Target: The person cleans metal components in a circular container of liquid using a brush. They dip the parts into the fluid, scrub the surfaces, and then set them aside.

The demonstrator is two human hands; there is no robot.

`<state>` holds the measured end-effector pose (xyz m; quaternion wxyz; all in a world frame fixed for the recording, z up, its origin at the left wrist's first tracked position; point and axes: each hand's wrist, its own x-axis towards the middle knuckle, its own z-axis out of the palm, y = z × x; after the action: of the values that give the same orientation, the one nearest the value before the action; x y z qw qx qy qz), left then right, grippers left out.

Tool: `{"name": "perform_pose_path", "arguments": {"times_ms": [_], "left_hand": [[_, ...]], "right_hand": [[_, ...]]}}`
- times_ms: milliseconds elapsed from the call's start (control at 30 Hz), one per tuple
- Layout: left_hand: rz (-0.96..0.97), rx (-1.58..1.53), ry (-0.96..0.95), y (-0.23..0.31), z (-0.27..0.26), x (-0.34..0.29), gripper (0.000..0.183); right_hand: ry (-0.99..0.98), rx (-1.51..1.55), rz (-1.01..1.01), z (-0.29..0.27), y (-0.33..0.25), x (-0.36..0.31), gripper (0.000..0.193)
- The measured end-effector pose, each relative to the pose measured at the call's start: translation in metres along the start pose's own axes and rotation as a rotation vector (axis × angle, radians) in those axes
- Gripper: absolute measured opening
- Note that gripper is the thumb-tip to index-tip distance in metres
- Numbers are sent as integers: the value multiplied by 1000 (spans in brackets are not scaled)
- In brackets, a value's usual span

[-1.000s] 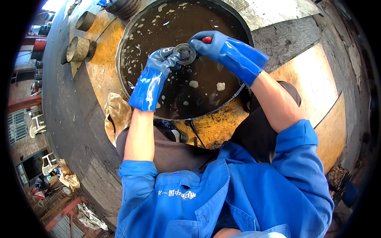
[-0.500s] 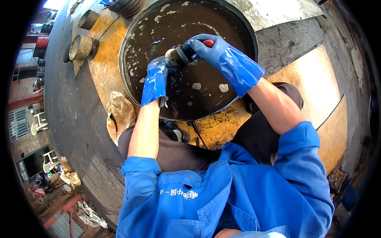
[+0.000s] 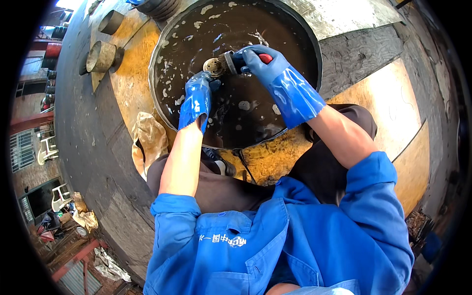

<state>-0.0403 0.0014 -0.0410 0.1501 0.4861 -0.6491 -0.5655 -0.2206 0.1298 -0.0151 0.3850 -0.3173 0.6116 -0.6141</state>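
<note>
Both my hands are in blue rubber gloves above a wide round tub (image 3: pixel 152 93) of dark, murky liquid. My left hand (image 3: pixel 200 83) is closed on a small round metal part (image 3: pixel 213 67), tan and dirty, with holes in its face. In my right hand (image 3: pixel 265 61) is a brush with a red handle (image 3: pixel 266 58); its dark round bristle head (image 3: pixel 228 62) points left, close against the metal part. Whether the bristles touch it I cannot tell. Patches of pale foam float on the liquid.
Two metal rings or cups (image 3: pixel 101 57) stand on a board left of the tub. Dark buckets (image 3: pixel 156 7) are stacked at the far left rim. A crumpled tan cloth (image 3: pixel 149 140) lies by my left knee. Metal sheets and boards (image 3: pixel 378 103) cover the ground to the right.
The brush and my right hand have shifted slightly right. My left hand has tipped the metal part, so its round holed face now shows beside the bristles.
</note>
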Motion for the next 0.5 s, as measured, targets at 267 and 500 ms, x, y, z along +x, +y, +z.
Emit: {"name": "perform_pose_path", "arguments": {"times_ms": [267, 500], "left_hand": [[-43, 177, 73, 39, 8, -32, 28], [160, -15, -35, -7, 5, -3, 28]], "right_hand": [[-3, 85, 30, 0, 5, 1, 27], [-100, 1, -7, 2, 0, -2, 31]]}}
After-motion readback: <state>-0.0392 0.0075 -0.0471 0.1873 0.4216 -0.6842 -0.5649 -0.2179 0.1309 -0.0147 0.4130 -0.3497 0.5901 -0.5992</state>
